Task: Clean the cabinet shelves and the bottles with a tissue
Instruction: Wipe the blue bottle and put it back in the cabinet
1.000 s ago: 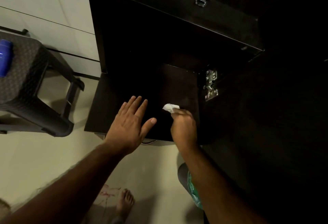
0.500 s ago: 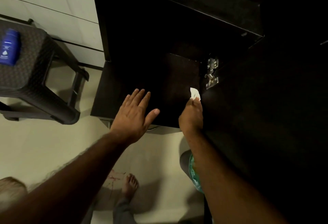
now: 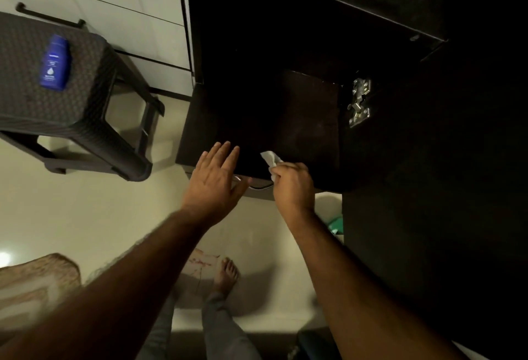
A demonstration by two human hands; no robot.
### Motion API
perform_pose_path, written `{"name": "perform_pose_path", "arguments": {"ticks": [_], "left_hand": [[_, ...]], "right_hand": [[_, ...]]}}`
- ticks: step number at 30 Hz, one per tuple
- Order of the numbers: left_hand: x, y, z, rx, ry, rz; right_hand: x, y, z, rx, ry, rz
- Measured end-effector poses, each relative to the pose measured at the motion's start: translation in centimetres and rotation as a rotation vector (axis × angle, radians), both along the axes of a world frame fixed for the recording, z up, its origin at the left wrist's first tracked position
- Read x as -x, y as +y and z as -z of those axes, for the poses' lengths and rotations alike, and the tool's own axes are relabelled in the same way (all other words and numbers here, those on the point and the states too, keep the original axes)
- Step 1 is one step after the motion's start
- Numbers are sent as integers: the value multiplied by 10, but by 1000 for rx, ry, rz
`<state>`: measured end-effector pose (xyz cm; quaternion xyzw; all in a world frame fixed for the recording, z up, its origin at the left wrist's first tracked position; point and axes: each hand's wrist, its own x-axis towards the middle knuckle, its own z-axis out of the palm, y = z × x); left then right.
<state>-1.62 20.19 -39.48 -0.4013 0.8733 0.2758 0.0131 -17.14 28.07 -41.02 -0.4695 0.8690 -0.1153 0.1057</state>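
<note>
Right hand (image 3: 293, 185) clutches the tissue (image 3: 270, 159) on the dark bottom shelf (image 3: 257, 119); left hand (image 3: 214, 179) flat, released. Blue bottle (image 3: 54, 63) probably awaits wiping.

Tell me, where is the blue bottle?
The blue bottle lies on the dark stool, far left in the head view, left of the cabinet.

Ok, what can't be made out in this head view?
- Cabinet interior: too dark to show any contents.
- Blue bottle on the stool: label print too small to read.
- Tissue: mostly hidden inside the right hand.
- Left hand: contact with the shelf unclear.
</note>
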Motion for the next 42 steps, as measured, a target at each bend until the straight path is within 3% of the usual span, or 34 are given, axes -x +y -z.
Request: {"name": "perform_pose_path", "arguments": {"ticks": [9,17,23,33,42], "left_hand": [[-70,-32,10,54,-42,-137],[-116,-71,1,12,46,-257],[-150,-117,-23,-15,191,-315],[-191,-201,-26,-474,535,-675],[-213,-275,1,-667,605,-921]], "right_hand": [[-64,-63,-5,52,-178,-112],[-107,-109,-22,223,-705,215],[-147,-157,-32,253,-804,247],[-228,-240,-26,261,-923,101],[-229,-310,-3,135,-1026,7]]}}
